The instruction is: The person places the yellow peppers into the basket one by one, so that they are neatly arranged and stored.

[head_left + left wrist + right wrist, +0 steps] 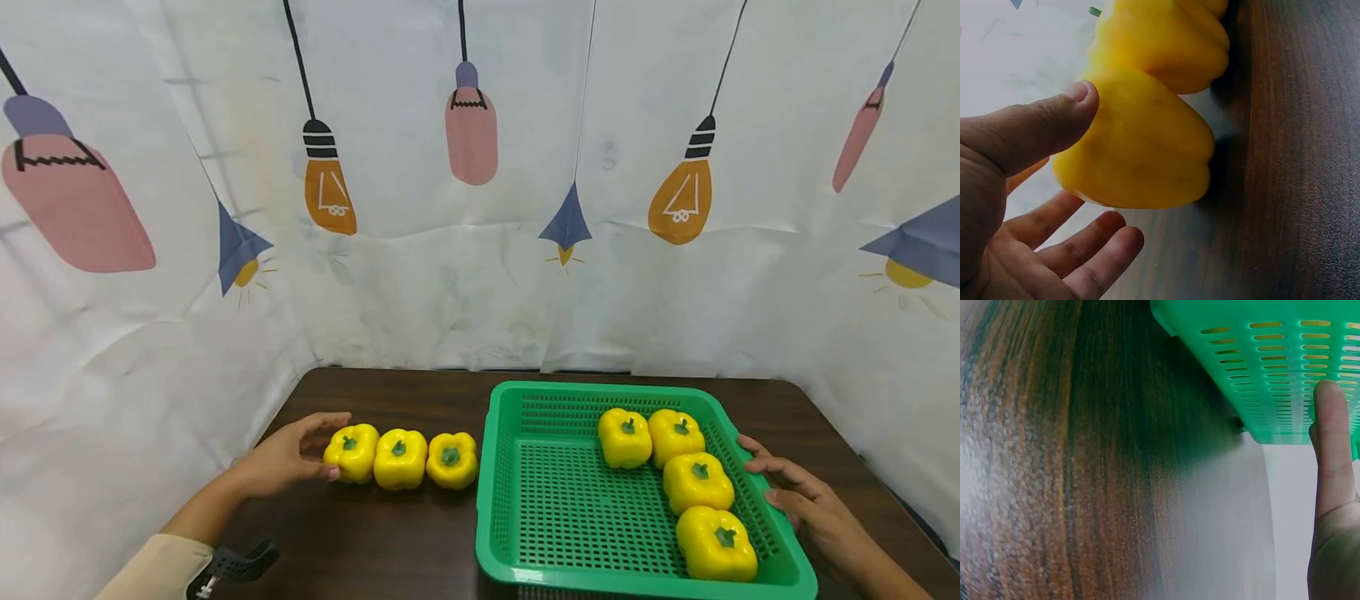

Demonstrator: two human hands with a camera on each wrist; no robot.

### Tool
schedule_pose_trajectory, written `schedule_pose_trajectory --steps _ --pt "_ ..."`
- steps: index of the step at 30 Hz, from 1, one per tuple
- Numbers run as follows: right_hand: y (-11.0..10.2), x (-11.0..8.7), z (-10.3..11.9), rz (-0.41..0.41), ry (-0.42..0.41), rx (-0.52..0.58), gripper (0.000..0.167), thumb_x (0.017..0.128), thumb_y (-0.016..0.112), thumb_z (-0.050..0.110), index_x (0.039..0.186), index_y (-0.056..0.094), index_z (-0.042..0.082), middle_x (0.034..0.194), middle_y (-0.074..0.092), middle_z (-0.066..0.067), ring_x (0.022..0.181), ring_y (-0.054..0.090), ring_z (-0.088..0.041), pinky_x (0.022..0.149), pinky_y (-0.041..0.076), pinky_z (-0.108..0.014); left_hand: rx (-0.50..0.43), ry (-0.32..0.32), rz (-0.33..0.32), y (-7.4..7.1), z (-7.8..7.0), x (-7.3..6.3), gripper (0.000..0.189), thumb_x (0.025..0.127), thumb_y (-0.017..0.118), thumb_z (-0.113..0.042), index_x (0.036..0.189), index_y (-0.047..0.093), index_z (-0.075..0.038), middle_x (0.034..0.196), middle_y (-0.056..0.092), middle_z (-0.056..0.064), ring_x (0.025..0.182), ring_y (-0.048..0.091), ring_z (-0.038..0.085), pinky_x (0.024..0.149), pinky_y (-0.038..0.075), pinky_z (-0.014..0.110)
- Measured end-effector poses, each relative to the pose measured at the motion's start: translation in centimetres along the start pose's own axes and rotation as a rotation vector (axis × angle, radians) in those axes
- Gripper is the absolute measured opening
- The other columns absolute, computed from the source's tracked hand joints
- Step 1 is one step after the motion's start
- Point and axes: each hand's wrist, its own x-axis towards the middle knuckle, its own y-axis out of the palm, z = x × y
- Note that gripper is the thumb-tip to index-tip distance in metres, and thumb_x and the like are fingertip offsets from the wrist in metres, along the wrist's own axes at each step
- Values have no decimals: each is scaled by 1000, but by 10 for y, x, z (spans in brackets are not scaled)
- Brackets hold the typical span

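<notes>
Three yellow bell peppers stand in a row on the table, left of the green basket [491,500]. My left hand [288,454] is at the leftmost bell pepper [351,452], thumb on its near side and index finger towards its far side. In the left wrist view, the thumb overlaps this bell pepper [1141,144] and the other fingers are loosely spread beside it; whether they touch is unclear. The middle bell pepper [400,460] and right bell pepper [452,461] stand close beside it. My right hand [813,504] rests its extended fingers against the basket's right side.
Several yellow bell peppers [698,482] sit along the back and right of the basket. The dark wooden table [390,542] ends at a white curtain [420,292] printed with lamps, at the back and sides. A black watch [236,567] is on the left wrist.
</notes>
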Motion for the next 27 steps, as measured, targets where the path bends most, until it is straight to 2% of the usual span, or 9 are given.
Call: schedule_pose_trajectory --steps 8,14,19,27 --pt "3 4 2 1 31 69 43 106 25 -10 144 45 -6 161 26 23 138 30 13 97 54 -30 -66 11 57 1 4 -2 85 90 80 -10 155 29 9 157 29 36 132 45 54 88 58 33" --pt "3 1 5 -12 56 63 41 107 26 -8 144 44 -5 160 25 25 137 30 15 95 55 -32 -129 21 99 3 4 1 86 91 78 -6 156 23 10 157 24 39 135 38 59 87 58 35" --pt "2 1 5 -11 53 52 42 107 26 -8 145 44 -5 160 26 26 137 29 16 96 54 -29 -123 11 95 2 9 1 85 92 77 -6 157 25 7 158 24 37 137 36 59 87 58 35" --pt "1 0 3 -4 49 76 42 107 25 -8 145 44 -5 160 26 26 137 29 15 96 54 -31 -63 -10 46 0 12 -1 83 89 81 -12 155 33 4 156 33 34 133 45 54 87 58 33"
